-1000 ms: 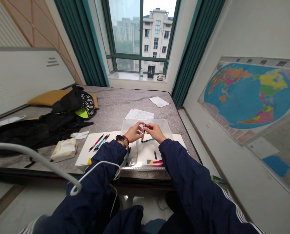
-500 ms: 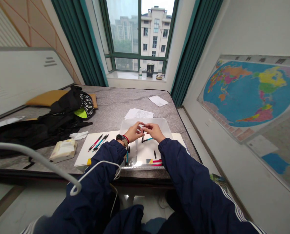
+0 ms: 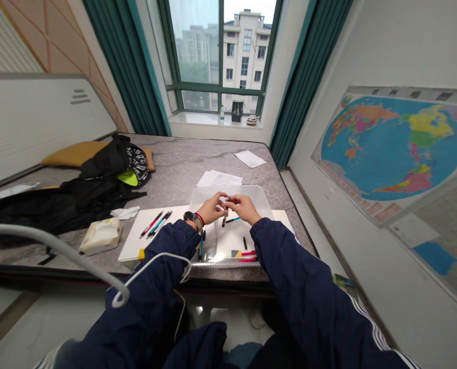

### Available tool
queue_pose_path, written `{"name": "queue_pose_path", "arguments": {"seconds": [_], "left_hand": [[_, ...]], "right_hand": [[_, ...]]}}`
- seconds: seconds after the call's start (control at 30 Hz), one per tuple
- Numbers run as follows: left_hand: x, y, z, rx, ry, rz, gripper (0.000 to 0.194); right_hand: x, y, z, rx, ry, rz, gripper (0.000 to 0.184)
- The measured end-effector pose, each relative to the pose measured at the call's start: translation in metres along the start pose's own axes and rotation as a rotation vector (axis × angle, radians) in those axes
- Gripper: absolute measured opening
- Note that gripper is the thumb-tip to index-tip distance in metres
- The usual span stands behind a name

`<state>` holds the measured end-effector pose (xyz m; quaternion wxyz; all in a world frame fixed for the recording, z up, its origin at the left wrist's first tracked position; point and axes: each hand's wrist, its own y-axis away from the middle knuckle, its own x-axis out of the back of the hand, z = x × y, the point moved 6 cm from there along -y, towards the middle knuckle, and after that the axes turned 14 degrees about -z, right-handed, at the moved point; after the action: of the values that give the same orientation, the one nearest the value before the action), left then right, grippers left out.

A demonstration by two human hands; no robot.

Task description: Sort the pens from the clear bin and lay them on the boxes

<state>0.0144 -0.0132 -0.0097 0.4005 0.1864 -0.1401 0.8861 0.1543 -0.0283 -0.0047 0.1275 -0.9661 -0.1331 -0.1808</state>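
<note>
Over a clear plastic bin (image 3: 265,197), my left hand (image 3: 212,208) and my right hand (image 3: 245,208) meet, fingertips pinched around a slim black pen (image 3: 224,221). The pen stands nearly upright between them; its middle is partly covered by the fingers, so I cannot tell whether it is whole. Inside the bin, a blue pen part (image 3: 233,220) lies just beyond the held pen. A short black piece (image 3: 245,243) and red pen parts (image 3: 247,254) lie nearer the front. Beside my left wrist are blue and black pen parts (image 3: 201,246).
Left of the bin, several assembled pens (image 3: 155,225) lie on a white board (image 3: 132,245). A tissue pack (image 3: 101,236) and a black backpack (image 3: 70,200) sit further left. Paper sheets (image 3: 219,179) lie behind the bin. A white cable (image 3: 163,256) crosses my left sleeve.
Both hands stay in the same place, pinching the black pen. Only small finger shifts and a slight tilt of the pen show; the camera view has moved a little.
</note>
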Motion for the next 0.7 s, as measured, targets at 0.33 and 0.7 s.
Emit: {"name": "queue_pose_path", "arguments": {"seconds": [0.33,0.7], "left_hand": [[0.0025,-0.0003,-0.0056,0.046,0.152,0.015,0.061],[0.0042,-0.0005,-0.0042,0.033,0.047,0.023,0.065]], "right_hand": [[-0.0056,-0.0027,0.0046,0.041,-0.219,-0.064,0.030],[0.0017,0.0013,0.0029,-0.029,-0.027,0.077,0.039]]}}
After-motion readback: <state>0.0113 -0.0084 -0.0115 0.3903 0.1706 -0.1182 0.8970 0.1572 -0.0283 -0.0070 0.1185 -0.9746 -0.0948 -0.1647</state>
